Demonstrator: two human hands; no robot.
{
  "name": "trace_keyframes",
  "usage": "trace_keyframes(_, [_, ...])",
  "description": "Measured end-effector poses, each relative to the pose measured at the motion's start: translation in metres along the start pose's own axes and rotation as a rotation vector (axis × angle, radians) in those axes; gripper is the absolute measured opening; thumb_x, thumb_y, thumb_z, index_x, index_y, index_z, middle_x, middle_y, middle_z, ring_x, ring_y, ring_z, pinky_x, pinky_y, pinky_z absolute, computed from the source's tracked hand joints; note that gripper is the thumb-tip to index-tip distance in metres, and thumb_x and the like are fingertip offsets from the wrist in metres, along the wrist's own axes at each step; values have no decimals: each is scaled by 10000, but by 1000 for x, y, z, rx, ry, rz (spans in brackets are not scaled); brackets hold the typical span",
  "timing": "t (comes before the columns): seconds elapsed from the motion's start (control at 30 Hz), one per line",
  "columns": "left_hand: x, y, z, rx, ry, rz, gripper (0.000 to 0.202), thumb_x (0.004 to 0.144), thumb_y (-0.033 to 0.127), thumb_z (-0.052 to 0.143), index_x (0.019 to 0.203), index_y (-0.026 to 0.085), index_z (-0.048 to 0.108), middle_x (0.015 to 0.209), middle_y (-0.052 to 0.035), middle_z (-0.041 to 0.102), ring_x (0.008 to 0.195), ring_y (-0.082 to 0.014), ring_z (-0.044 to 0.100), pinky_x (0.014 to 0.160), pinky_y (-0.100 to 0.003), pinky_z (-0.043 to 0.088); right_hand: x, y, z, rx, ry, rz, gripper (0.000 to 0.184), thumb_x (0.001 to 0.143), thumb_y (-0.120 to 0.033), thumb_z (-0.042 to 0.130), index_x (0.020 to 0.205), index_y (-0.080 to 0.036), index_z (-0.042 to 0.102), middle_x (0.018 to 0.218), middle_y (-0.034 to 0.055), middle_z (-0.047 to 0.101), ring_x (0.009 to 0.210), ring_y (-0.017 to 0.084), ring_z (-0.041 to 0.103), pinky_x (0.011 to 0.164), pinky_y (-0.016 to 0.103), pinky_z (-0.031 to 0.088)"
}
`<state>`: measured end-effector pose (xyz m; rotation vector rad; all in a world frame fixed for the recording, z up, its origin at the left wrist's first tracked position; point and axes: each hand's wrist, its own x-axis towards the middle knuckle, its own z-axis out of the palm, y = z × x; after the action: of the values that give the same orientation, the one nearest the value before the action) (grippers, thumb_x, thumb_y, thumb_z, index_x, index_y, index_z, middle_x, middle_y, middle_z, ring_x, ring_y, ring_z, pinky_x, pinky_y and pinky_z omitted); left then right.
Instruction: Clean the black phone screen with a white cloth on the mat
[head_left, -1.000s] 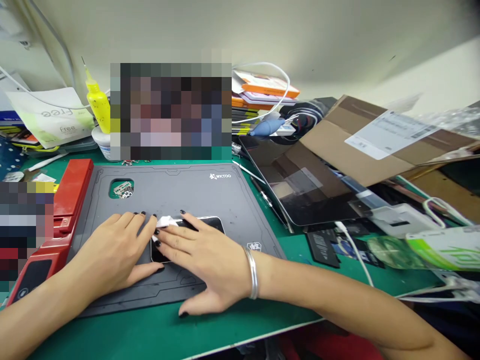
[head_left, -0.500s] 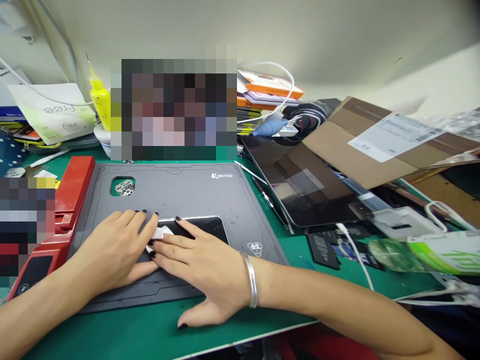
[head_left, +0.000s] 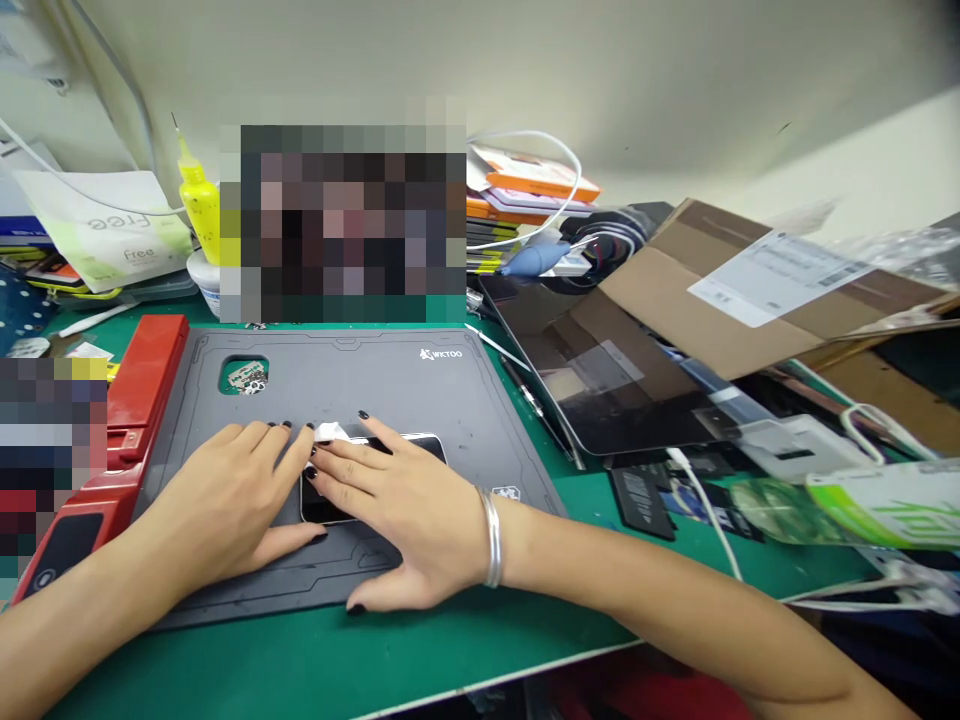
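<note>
A smartphone (head_left: pixel 319 503) with a dark screen and a light frame lies flat on a grey work mat (head_left: pixel 352 375). My left hand (head_left: pixel 217 500) spans the phone's left end, its index finger at the far corner and its thumb at the near corner. My right hand (head_left: pixel 409 510), wearing a silver bangle (head_left: pixel 491 537), lies across the screen with fingers stretched out and thumb apart. A crumpled white wipe (head_left: pixel 330 432) shows at the phone's far left edge, touching both hands' fingers; how much lies beneath the right fingers is hidden.
A red device (head_left: pixel 150 375) borders the mat on the left. Small metal parts (head_left: pixel 249 376) sit in the mat's cutout. To the right are a black panel (head_left: pixel 577 370), a cardboard box (head_left: pixel 675 265) and a white cable (head_left: pixel 705 505). A yellow bottle (head_left: pixel 199 200) stands behind.
My right hand has slid slightly away from me and left across the screen. The white wipe has shifted toward the phone's far edge, exposing its near left corner. My left hand has barely moved.
</note>
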<state>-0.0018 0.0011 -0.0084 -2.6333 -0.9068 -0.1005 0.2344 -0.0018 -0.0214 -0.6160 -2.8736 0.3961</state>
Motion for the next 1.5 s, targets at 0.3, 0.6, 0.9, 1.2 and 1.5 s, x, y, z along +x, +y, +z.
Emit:
trace_keyframes(0.3, [0, -2, -2, -12, 0, 21, 820, 775, 699, 636, 1201, -2, 614, 952, -211, 676, 812, -327, 633, 669, -418, 488, -3, 0, -1, -26, -19, 0, 907, 848, -698, 579, 1443, -31, 428, 1542, 209, 404, 1446, 325, 341, 1225, 524, -14])
trace_keyframes(0.6, [-1, -1, -1, -39, -28, -5, 757, 820, 675, 596, 1234, 42, 605, 998, -204, 675, 868, -342, 631, 706, -433, 488, -4, -3, 6, -183, 34, -91, 930, 853, -733, 524, 1379, 33, 480, 1483, 264, 457, 1389, 366, 418, 1202, 462, 229])
trace_keyframes(0.9, [-1, -1, -1, -30, -20, 7, 746, 803, 650, 637, 1215, 28, 613, 989, -218, 673, 854, -346, 634, 696, -436, 492, -6, -8, 7, -263, 48, -109, 947, 868, -765, 455, 1353, 47, 497, 1431, 281, 503, 1346, 381, 456, 1188, 475, 240])
trace_keyframes(1.2, [0, -1, 0, -8, -11, -2, 713, 819, 613, 644, 1207, 15, 611, 980, -213, 679, 843, -337, 643, 692, -428, 506, -3, 3, 3, -232, 6, -30, 977, 852, -767, 478, 1393, 46, 456, 1486, 296, 430, 1391, 409, 378, 1149, 561, 266])
trace_keyframes(1.5, [0, 0, 0, -29, -7, -12, 651, 843, 603, 619, 1181, 47, 624, 990, -209, 676, 853, -340, 643, 676, -425, 498, -5, -5, -1, -254, -53, -10, 937, 869, -723, 485, 1413, 38, 439, 1498, 299, 413, 1401, 416, 359, 1115, 572, 307])
